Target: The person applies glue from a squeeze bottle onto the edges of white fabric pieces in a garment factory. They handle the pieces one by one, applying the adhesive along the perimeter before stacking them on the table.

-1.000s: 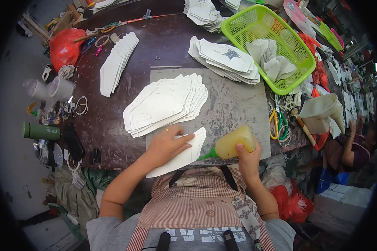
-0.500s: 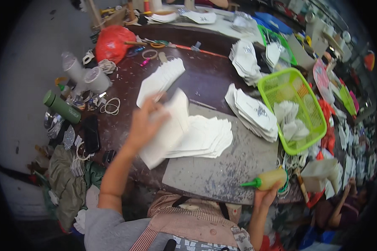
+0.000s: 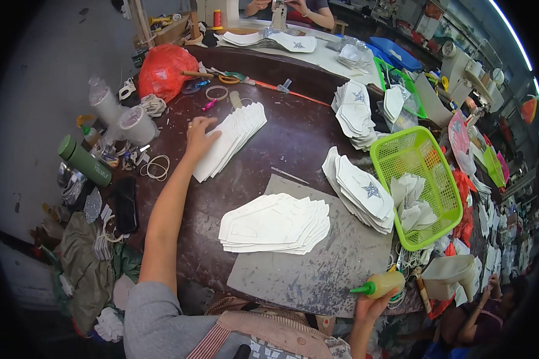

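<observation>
My left hand [image 3: 201, 139] is at the left edge of a fanned stack of white cut pieces [image 3: 235, 141], its fingers apart and touching the stack. In my right hand [image 3: 374, 306], near the front edge, lies a squeeze bottle [image 3: 384, 285] of yellowish liquid with a green nozzle pointing left. Between the hands a second stack of white pieces [image 3: 275, 224] rests partly on a grey board [image 3: 317, 275]. The top piece shows a faint drawn outline. Further right, another white stack [image 3: 360, 190] carries a glittery star.
A lime-green basket [image 3: 413, 239] holding white pieces stands on the right, near one more star-marked stack [image 3: 352, 110]. On the left are a green flask [image 3: 85, 161], a black phone [image 3: 125, 204] and a red bag [image 3: 166, 70]. A person's hands [image 3: 297, 7] appear beyond the table.
My left hand has moved up and left, away from the white piece it was handling, to the far stack. That piece no longer stands tilted above the middle stack. The bottle stays in my right hand.
</observation>
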Motion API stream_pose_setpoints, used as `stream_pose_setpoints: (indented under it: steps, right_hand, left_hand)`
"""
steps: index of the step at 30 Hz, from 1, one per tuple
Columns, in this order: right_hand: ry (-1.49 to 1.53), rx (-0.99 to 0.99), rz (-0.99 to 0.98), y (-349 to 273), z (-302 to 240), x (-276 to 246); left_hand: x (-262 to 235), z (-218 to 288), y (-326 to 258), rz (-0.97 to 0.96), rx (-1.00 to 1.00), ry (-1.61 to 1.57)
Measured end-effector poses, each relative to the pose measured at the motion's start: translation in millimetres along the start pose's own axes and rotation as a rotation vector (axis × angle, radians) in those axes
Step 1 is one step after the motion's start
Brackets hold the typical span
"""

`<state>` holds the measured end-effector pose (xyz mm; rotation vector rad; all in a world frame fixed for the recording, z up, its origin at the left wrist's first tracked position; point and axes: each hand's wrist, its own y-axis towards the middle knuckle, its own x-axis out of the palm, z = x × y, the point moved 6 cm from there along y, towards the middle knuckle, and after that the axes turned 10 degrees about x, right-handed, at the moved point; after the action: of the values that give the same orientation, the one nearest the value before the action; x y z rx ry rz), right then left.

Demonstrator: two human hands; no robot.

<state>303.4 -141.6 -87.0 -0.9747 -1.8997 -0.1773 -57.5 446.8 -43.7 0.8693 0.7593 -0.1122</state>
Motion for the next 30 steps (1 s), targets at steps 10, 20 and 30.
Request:
stream_pose_setpoints:
  steps: [10,20,30]
  right_hand:
    - [-0.019,0.037,0.039,1.7,3.2,-1.2]
    - [-0.017,0.047,0.025,5.6,5.7,5.4]
    - [-0.042,0.029,0.037,-3.7,2.0,14.4]
  left_hand:
    - [-66.0,251.1,-33.1,-0.235,0.207,-0.244]
    - [-4.9,-14.6,-36.9,-0.121,-0.229,0.140]
    - [1.0,5.5,-56.8,-0.117,-0.194,0.191]
